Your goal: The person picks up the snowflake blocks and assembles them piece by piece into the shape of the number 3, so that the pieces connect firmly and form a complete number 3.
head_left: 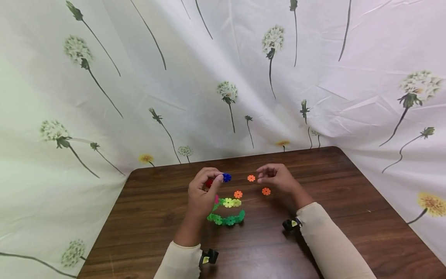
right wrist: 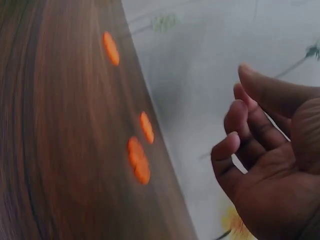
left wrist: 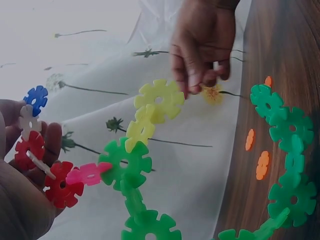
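Observation:
My left hand (head_left: pixel 204 192) pinches one end of a chain of interlocking flower discs (head_left: pixel 228 202), raised over the table. In the left wrist view a blue disc (left wrist: pixel 36 99) tips that end, followed by white and red discs (left wrist: pixel 64 185) by the palm, a pink one (left wrist: pixel 89 174), then green and yellow ones (left wrist: pixel 159 100). A long green stretch (head_left: pixel 230 220) curves round below. To the right, my right hand (head_left: pixel 277 177) hovers with loosely bent fingers; its right wrist view shows nothing between thumb and fingers. Nearest to it lies a loose orange disc (head_left: pixel 251 178).
Two more orange discs, one near the chain (head_left: pixel 238 194) and one below the right hand (head_left: pixel 266 191), lie on the dark wooden table (head_left: pixel 146 217). A white cloth with dandelion prints (head_left: pixel 195 97) hangs behind the table's far edge and along its sides.

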`<state>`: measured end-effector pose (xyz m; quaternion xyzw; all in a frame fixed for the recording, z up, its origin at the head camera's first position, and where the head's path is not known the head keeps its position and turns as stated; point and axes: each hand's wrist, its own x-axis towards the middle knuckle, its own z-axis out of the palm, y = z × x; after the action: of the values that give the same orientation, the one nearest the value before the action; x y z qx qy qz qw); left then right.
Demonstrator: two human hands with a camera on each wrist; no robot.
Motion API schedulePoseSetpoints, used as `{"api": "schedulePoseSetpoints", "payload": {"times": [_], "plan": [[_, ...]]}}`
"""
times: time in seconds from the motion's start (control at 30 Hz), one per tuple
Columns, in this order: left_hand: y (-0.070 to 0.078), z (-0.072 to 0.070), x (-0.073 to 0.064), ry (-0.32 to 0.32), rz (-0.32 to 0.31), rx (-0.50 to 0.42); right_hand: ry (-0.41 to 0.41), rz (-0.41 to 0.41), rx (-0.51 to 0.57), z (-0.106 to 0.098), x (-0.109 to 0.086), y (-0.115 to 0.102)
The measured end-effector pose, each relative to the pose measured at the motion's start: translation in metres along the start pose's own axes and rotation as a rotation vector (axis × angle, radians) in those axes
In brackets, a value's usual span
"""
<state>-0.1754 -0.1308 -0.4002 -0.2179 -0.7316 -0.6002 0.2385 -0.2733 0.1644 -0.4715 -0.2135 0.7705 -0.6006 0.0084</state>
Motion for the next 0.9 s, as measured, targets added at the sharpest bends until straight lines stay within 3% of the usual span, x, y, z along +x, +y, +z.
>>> {"api": "schedulePoseSetpoints", "payload": {"times": [0.37, 0.9], "plan": [[-0.002, -0.001, 0.000, 0.000, 0.017, -0.023, -0.092, 0.141, -0.120, -0.014, -0.003, 0.028], [0.000, -0.001, 0.000, -0.024, -0.009, -0.040, -0.126, 0.195, -0.158, -0.022, -0.007, 0.047]]}}
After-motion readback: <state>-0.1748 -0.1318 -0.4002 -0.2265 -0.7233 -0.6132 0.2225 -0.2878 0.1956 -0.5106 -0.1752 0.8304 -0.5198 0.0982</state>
